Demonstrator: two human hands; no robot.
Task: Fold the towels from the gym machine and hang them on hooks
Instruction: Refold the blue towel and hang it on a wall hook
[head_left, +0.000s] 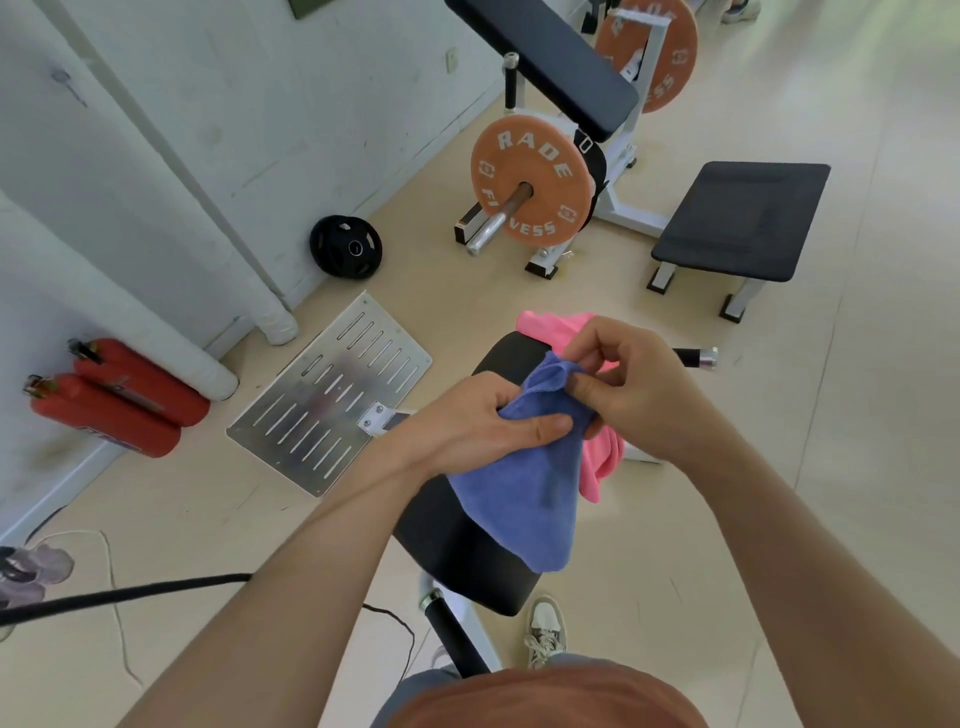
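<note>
Hanging lengthwise downward, blue towel (524, 493) pinched by both hands.

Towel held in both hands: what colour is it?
Blue towel, plain and unpatterned, gripped by both hands; clearest in the head view, the only one.

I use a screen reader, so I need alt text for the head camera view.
A person's left hand and right hand hold a blue towel bunched at its top above a black padded seat, where a pink towel lies. Orange weight plates, a black bench and two red fire extinguishers are nearby.
</note>
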